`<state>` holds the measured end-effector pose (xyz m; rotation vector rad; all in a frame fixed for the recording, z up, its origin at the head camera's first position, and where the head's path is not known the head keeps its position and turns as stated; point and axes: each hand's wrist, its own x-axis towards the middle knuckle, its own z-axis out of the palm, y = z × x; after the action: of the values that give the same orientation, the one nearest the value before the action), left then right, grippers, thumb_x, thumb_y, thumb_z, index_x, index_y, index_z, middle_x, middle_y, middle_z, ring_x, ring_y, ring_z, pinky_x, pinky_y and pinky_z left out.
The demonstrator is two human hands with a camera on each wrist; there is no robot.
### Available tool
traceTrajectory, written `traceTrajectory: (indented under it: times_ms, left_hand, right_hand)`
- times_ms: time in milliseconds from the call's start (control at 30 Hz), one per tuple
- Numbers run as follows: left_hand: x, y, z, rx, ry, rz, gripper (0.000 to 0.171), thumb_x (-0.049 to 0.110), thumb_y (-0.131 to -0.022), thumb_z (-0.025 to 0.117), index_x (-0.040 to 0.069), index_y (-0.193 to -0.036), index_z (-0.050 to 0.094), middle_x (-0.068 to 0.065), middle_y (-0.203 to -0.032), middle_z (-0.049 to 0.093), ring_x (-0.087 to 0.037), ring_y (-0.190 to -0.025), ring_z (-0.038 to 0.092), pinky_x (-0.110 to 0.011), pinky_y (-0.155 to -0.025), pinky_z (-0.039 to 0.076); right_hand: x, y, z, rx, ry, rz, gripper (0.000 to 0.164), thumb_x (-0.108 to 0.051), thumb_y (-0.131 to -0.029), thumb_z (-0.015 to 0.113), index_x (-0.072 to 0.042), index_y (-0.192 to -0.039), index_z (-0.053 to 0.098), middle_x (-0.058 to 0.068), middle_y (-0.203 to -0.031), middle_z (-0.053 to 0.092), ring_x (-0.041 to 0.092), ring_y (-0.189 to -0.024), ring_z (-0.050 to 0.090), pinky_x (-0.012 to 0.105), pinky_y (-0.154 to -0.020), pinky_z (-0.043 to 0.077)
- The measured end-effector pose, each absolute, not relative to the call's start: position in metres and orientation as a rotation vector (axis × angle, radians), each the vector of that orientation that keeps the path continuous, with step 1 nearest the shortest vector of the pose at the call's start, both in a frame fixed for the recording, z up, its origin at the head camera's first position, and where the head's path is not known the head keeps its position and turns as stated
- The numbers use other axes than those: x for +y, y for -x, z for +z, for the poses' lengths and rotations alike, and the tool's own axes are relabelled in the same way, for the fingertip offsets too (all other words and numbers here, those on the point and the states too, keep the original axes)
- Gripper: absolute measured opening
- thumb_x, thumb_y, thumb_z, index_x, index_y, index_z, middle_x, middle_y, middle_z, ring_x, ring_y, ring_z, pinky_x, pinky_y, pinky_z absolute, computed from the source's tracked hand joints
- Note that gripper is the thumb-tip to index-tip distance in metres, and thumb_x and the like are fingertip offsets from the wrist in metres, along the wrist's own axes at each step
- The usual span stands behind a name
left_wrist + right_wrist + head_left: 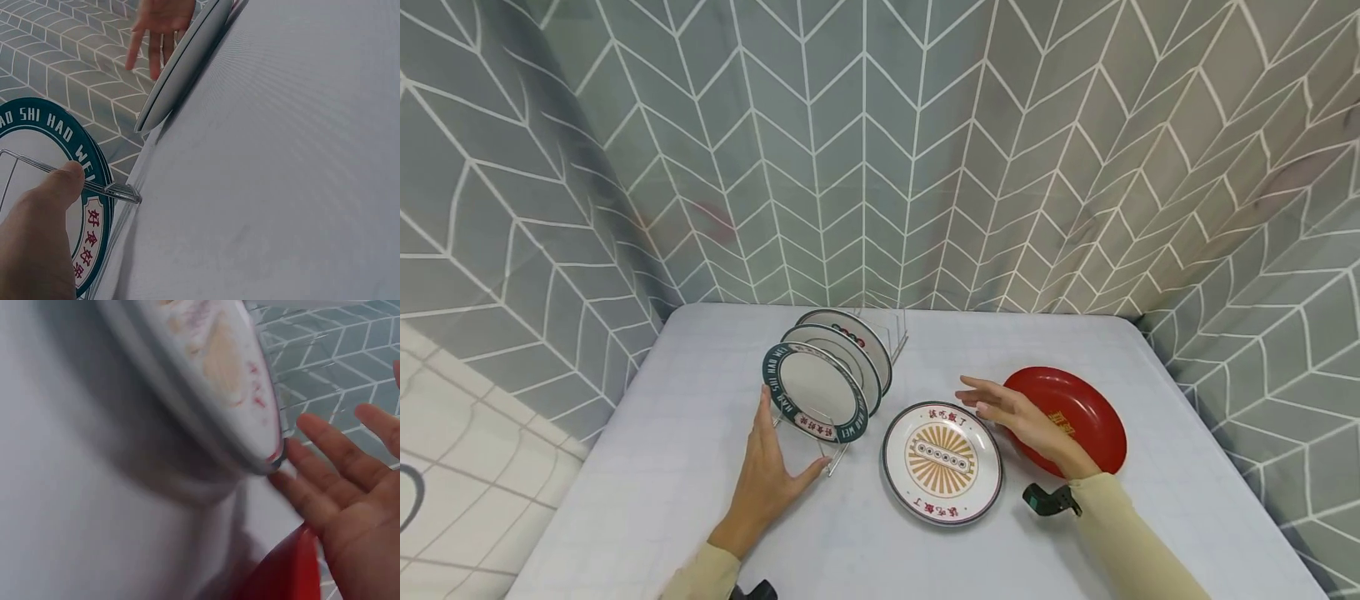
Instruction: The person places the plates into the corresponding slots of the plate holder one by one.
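Observation:
A wire plate rack [838, 454] stands left of centre, holding several round plates on edge. Its front plate [816, 392] has a green lettered rim. My left hand [763, 479] is at the rack's near left side, its fingers straight beside that plate's edge. In the left wrist view, the thumb [65, 181] touches the rack's wire in front of the plate. Right of the rack lies a white plate [942, 462] with an orange sunburst; two stacked rims show in the left wrist view. My right hand [1026, 421] hovers at its upper right edge, fingers extended, holding nothing.
A red oval dish [1067, 408] with gold markings lies under and beyond the right forearm. The white-covered table [647, 467] ends at a grey chevron-patterned curtain [880, 167] at the back and sides. White tiles [467, 450] show at lower left.

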<state>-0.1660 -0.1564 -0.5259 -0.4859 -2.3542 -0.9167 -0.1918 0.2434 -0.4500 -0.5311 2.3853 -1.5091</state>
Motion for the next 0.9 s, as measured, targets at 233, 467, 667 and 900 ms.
traceTrajectory:
  times_ms: [233,467,667,900]
  left_hand:
    - [-0.158,0.166,-0.525,-2.362,0.479,-0.914,0.132,0.051,-0.066,0.086,-0.005,-0.155,0.004,-0.022,-0.162,0.014,-0.037,-0.147,0.026,-0.020,-0.123,0.010]
    - [-0.157,0.166,-0.525,-2.381,0.472,-0.912,0.135,0.047,-0.064,0.088,-0.004,-0.155,0.003,-0.020,-0.163,0.013,-0.037,-0.146,0.026,-0.020,-0.123,0.010]
    - [-0.157,0.167,-0.525,-2.386,0.475,-0.914,0.135,0.045,-0.064,0.089,-0.003,-0.155,0.002,-0.020,-0.163,0.012,-0.036,-0.148,0.024,-0.021,-0.123,0.010]
    - [-0.157,0.166,-0.526,-2.361,0.483,-0.910,0.133,0.046,-0.065,0.088,-0.005,-0.155,0.005,-0.023,-0.162,0.014,-0.036,-0.147,0.025,-0.018,-0.122,0.009]
  right_hand:
    - [0.263,0.189,-0.461,2.421,0.572,-1.403,0.053,-0.016,-0.101,0.050,-0.003,-0.150,0.036,0.021,-0.142,0.053,0.041,-0.134,0.046,0.062,-0.107,0.040]
    - [0.279,0.190,-0.465,2.453,0.611,-1.336,0.049,-0.012,-0.099,0.054,0.001,-0.145,0.042,0.021,-0.138,0.056,0.041,-0.127,0.053,0.027,-0.101,0.050]
    - [0.275,0.193,-0.466,2.460,0.700,-1.210,0.055,-0.013,-0.094,0.064,0.001,-0.143,0.045,0.021,-0.128,0.062,0.038,-0.114,0.060,0.022,-0.093,0.053]
    - [0.266,0.199,-0.465,2.467,0.615,-1.068,0.057,-0.014,-0.089,0.070,-0.006,-0.142,0.049,0.013,-0.116,0.062,0.024,-0.101,0.057,0.025,-0.082,0.054]
